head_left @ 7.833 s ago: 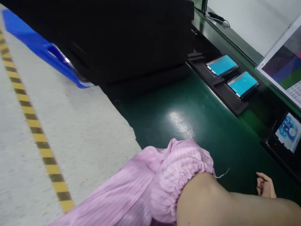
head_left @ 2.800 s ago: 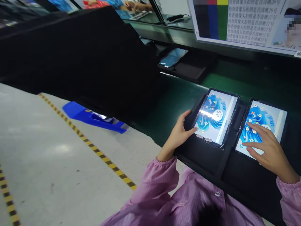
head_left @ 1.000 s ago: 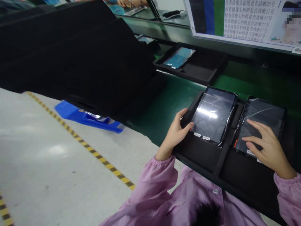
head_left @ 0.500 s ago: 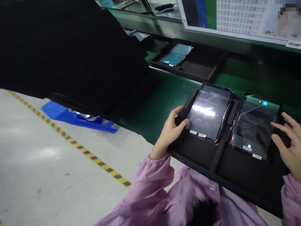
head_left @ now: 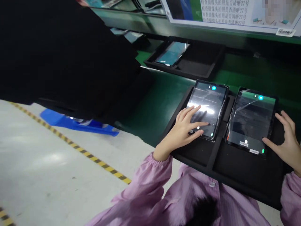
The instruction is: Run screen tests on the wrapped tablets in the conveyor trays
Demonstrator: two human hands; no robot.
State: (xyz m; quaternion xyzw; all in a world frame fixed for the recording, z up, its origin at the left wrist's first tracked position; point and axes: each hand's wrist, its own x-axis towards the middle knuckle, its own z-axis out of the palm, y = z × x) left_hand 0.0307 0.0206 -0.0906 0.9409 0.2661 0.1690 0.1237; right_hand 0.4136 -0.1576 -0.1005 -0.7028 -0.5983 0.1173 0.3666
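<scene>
Lays open left hand, fingers splayed, flat on glossy film-wrapped left tablet; holds open right hand at right tablet edge. Both rectangular, seated in matte black foam tray.

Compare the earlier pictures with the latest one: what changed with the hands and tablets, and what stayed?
The left hand let go of the edge of the left black film-wrapped tablet and moved onto its screen. The right hand slid off the screen of the right black film-wrapped tablet to its right edge. Both blue home screens went dark. Both tablets stayed in the black foam tray.
</scene>
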